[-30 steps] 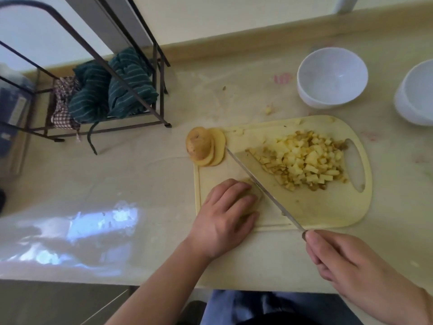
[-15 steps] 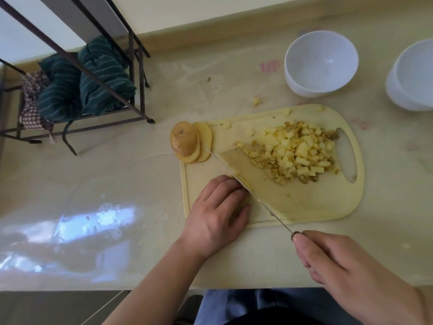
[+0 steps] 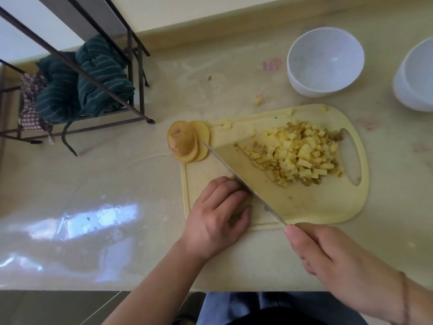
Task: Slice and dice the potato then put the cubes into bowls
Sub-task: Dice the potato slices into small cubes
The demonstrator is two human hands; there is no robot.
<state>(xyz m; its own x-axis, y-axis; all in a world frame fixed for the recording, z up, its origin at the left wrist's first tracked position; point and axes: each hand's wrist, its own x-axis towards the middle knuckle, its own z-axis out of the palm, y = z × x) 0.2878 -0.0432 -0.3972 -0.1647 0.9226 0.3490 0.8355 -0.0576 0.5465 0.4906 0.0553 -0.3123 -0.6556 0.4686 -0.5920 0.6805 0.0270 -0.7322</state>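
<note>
Head view: pale-yellow potato cubes (image 3: 297, 156) heaped — skin flecks showing.

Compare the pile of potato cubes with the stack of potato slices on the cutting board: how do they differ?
The cubes are small diced pieces in a loose heap; the slices are round discs, overlapped, with a skin-covered end piece on top. The cubes lie on the board's right part near its handle hole; the slices sit at its far left corner, partly over the edge. Both are pale yellow potato, neither yet in a bowl.
</note>
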